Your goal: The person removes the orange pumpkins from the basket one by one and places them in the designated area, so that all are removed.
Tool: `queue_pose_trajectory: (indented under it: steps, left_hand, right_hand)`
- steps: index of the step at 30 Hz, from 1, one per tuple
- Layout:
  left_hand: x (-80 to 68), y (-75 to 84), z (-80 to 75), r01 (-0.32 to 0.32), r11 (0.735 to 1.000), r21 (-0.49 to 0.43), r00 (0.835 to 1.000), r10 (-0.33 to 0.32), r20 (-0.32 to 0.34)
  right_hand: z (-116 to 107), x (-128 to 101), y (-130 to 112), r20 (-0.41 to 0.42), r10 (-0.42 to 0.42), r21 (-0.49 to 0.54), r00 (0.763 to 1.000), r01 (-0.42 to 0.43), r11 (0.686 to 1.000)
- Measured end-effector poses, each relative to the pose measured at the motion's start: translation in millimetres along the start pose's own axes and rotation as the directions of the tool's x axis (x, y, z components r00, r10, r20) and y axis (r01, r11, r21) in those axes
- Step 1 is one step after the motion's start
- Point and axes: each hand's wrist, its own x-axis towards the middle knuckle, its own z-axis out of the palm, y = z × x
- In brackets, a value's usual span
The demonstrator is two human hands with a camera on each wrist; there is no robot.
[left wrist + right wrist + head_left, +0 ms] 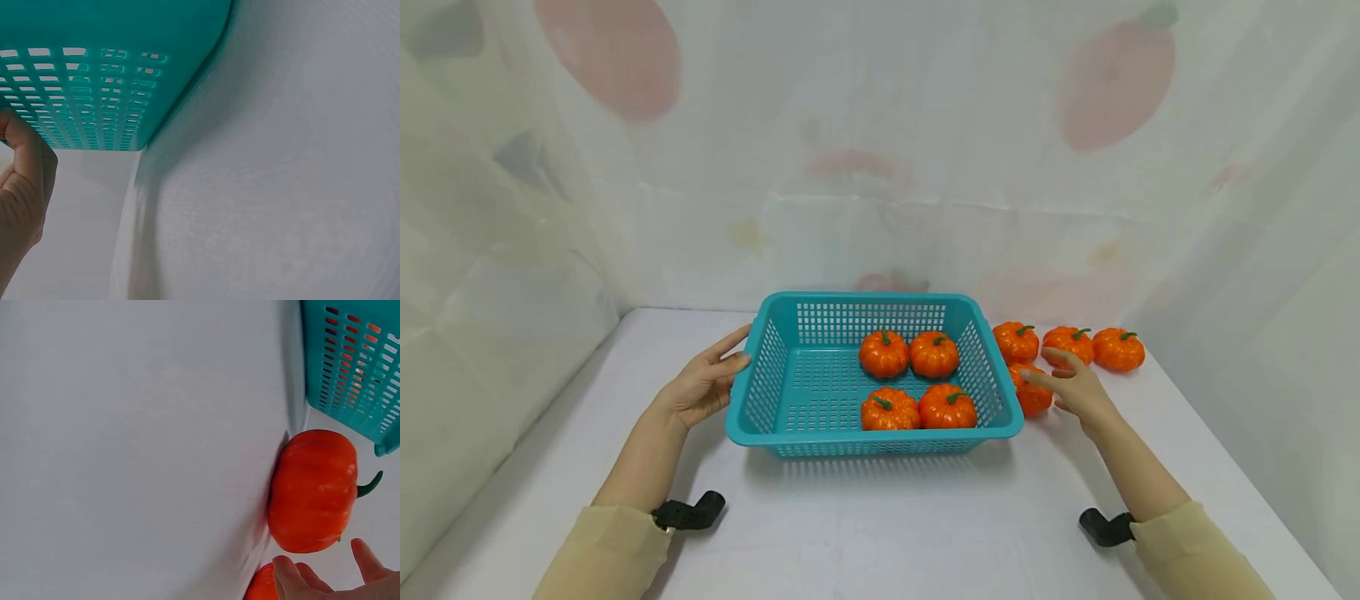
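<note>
A teal plastic basket (760, 439) stands on the table with several small orange pumpkins, among them one pumpkin (883, 354), in its right half. At its left rim, my left hand (700, 387) holds the basket with thumb and fingers; the left wrist view shows only part of this hand (22, 187). My right hand (1078, 392) reaches toward a pumpkin (1030, 398) beside the basket's right wall, thumb and fingers spread. In the right wrist view, a gap shows between the fingertips and this pumpkin (315, 490), which has a green stem.
Behind the right hand sit more pumpkins: one pumpkin (1017, 340) close to the basket, another pumpkin (1063, 340), and a pumpkin (1118, 350) near the table's right edge. A white printed curtain (880, 233) hangs along the back and sides of the white table (880, 525).
</note>
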Motion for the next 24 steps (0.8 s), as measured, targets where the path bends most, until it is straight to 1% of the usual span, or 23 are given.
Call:
queue_pose_trajectory:
  steps: [4, 8, 15, 19, 24]
  left_hand:
    - [0.3, -1.6, -2.0, -0.006, 1.0, -0.011, 1.0, 0.006, 0.008]
    - [1.7, -2.5, -2.8, -0.003, 1.0, -0.01, 1.0, 0.003, 0.0]
    - [2.2, -2.7, -3.5, -0.003, 1.0, -0.017, 1.0, 0.003, 0.005]
    - [1.6, -1.7, -2.5, 0.0, 1.0, -0.019, 1.0, 0.0, 0.004]
    - [0.4, -0.1, -0.6, 0.003, 1.0, -0.016, 1.0, -0.003, 0.002]
  right_hand:
    - [-3, 0, -9, -0.054, -0.014, 0.024, 0.998, 0.016, 1.0]
    - [-4, -1, -17, -0.113, -0.049, 0.034, 0.992, 0.054, 0.998]
    - [-2, -4, -36, -0.234, -0.115, 0.057, 0.965, 0.132, 0.99]
    - [0, -7, -49, -0.259, -0.141, 0.075, 0.955, 0.165, 0.983]
    - [3, -10, -67, -0.24, -0.183, 0.125, 0.953, 0.217, 0.968]
